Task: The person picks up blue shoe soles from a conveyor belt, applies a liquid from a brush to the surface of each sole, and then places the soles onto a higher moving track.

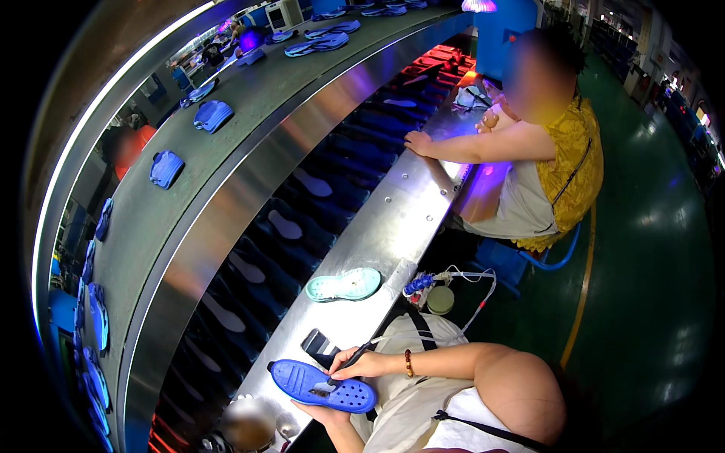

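My left hand supports a blue shoe sole from below; its fingers are partly hidden under it. The sole lies tilted over the metal ledge's near edge, with rows of small holes at one end. In my right hand is a dark-handled brush, gripped like a pen. Its dark bristles touch the sole's upper face near the middle. Beside the sole, a dark flat device that looks like a phone lies on the ledge. Farther along rests a pale green sole.
The metal ledge runs beside a dark lower conveyor carrying pale sole shapes. Above it curves a green belt with several blue soles. A co-worker sits farther along. Thin tubing hangs near a round container. Containers stand lower left.
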